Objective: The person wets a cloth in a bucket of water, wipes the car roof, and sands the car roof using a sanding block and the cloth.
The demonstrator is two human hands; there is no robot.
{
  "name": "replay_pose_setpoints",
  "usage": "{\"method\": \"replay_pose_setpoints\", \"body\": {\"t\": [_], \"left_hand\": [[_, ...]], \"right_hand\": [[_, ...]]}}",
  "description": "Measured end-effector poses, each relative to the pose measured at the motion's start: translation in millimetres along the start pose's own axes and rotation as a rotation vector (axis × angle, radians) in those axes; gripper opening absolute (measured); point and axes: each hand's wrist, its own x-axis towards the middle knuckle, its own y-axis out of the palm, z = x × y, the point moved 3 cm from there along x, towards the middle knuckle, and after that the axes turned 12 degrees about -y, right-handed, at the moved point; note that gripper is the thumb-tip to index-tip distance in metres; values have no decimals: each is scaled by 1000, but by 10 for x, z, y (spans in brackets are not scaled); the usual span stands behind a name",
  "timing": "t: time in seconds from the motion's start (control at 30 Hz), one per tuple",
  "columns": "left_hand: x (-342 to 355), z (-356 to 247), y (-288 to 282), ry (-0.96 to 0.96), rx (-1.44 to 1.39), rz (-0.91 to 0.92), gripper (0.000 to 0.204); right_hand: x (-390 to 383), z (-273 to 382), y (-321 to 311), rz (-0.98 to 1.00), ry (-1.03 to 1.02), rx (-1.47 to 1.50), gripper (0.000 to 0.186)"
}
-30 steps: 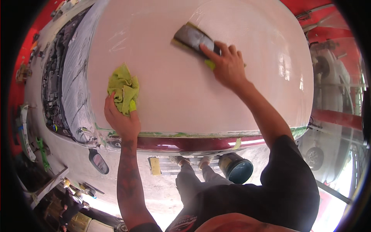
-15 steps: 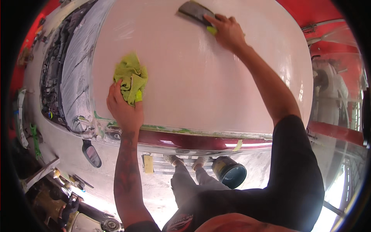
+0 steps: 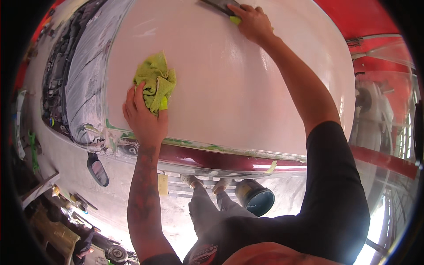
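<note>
The right hand, at the upper centre of the frame, is curled around the near end of a dark flat block, whose far end the frame cuts off. The left hand, left of centre, has its fingers closed over a bunched green cloth lying on the pale car roof. Uneven pressure at such a stretch could tip the block onto an edge and gouge the roof; grit caught in the cloth could scratch it. Leaning too far might unsettle the feet on the slatted platform at lower centre. There, a dark bucket stands just beside one foot, easily kicked, and the maroon side strip lies between body and roof. A side mirror juts out at lower left.
</note>
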Motion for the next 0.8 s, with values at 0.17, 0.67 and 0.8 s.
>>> {"method": "replay_pose_setpoints", "body": {"t": [0.17, 0.67, 0.8], "left_hand": [[30, -46, -27, -24, 61, 25, 69], [30, -33, -26, -36, 64, 40, 70], [41, -28, -28, -1, 55, 9, 69]], "right_hand": [[-1583, 947, -463, -19, -229, 167, 60], [-1164, 699, -332, -34, -121, 53, 60], [-1491, 603, -467, 154, -312, 89, 66]]}}
